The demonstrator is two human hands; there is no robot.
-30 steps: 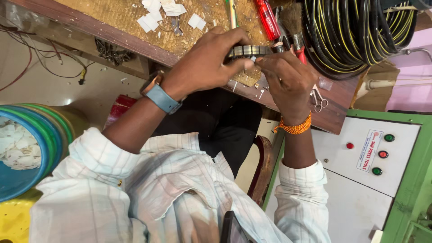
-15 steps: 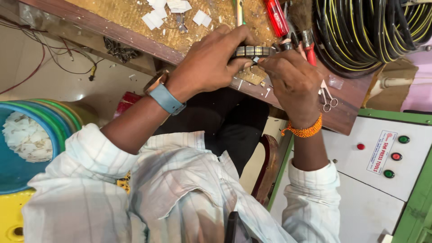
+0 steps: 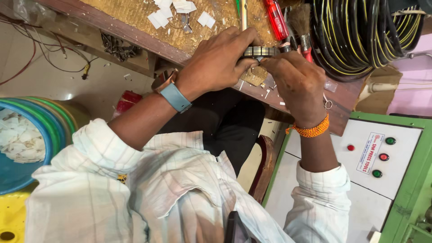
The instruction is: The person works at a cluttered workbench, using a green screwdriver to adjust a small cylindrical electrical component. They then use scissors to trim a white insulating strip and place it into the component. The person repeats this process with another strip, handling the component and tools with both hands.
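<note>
**Both hands on a metal ring at the tabletop edge**

The left hand (image 3: 216, 63) and right hand (image 3: 294, 81) together gripped a ribbed metal ring (image 3: 260, 51) over the tabletop (image 3: 135, 15). A white rectangular label (image 3: 370, 153) sat on the white panel (image 3: 360, 180) beside coloured buttons.

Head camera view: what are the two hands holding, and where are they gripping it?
Both hands hold a small ridged metal cylinder over the wooden workbench. The left hand pinches its left end, the right hand its right end.

The wooden surface (image 3: 135, 13) carries white paper scraps (image 3: 173, 9), a red screwdriver (image 3: 275, 18), and a black-and-yellow cable coil (image 3: 364, 36) right of the grip.
</note>
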